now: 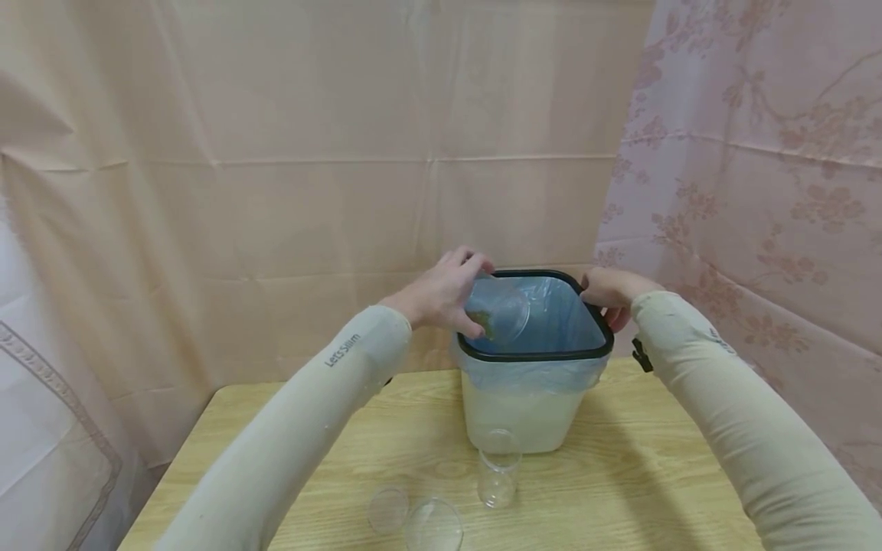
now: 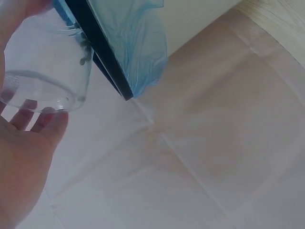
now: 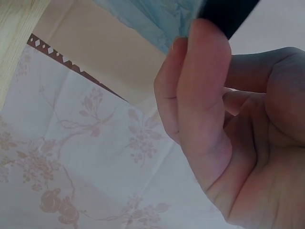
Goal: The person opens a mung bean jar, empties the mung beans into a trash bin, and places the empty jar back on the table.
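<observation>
My left hand (image 1: 451, 295) holds a clear jar (image 2: 43, 62) on its side, tilted over the bin's left rim with its mouth toward the inside. Small dark greenish bits (image 2: 85, 47) lie along the jar's wall. The cream bin (image 1: 527, 413) stands upright on the table, lined with a thin blue bag (image 1: 558, 306) folded out over the edge under a black rim (image 1: 544, 357). On the far right side, my right hand (image 1: 613, 295) grips that rim, its fingers (image 3: 205, 95) curled up against the outside and the thumb partly hidden.
In front of the bin stands a clear cylindrical container (image 1: 498, 478). Two clear round pieces lie to its left, a smaller disc (image 1: 389, 510) and a larger one (image 1: 434, 526). A beige curtain (image 1: 310, 214) hangs behind the wooden table (image 1: 406, 428), and a floral cloth (image 1: 772, 252) at the right.
</observation>
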`<state>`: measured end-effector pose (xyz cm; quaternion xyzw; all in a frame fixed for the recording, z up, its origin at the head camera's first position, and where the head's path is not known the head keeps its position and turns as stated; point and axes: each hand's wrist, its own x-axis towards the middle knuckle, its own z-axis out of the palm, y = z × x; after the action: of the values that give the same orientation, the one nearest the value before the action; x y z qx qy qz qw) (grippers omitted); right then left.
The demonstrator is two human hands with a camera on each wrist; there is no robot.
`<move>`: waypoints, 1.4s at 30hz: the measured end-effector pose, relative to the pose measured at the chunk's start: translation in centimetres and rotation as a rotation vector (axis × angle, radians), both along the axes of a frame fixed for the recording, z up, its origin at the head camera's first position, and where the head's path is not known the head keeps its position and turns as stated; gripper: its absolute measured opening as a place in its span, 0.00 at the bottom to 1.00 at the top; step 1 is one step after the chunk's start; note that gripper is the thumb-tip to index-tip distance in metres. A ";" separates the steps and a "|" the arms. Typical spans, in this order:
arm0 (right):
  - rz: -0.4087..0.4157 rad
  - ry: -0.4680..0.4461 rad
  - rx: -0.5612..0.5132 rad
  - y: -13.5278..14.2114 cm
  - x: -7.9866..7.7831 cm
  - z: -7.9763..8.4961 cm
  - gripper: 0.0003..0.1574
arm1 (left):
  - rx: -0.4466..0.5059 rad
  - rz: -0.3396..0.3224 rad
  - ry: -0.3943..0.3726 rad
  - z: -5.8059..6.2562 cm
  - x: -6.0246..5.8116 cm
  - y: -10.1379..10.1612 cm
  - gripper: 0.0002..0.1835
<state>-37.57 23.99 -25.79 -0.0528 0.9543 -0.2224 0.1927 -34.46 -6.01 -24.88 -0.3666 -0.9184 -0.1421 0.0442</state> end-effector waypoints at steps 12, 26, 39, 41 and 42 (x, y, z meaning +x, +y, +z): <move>0.014 -0.018 0.001 0.2 -0.4 -0.1 0.22 | -0.027 -0.130 0.113 0.3 -0.1 0.1 0.51; -0.010 -0.012 0.001 0.1 -0.3 -0.2 0.21 | -0.052 -0.225 0.201 0.3 0.5 0.3 0.47; -0.003 -0.009 0.006 -0.1 -0.1 -0.1 0.20 | -0.224 -0.323 0.372 0.5 1.3 0.7 0.44; -0.003 -0.010 0.001 0.0 -0.1 -0.1 0.20 | -0.229 -0.328 0.392 0.4 1.3 0.8 0.43; -0.001 -0.010 0.000 0.0 -0.1 -0.1 0.20 | -0.231 -0.327 0.393 0.3 1.4 0.8 0.42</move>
<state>-37.65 23.99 -25.84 -0.0513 0.9533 -0.2229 0.1975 -33.10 -5.20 -24.57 -0.5331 -0.8310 0.0321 0.1559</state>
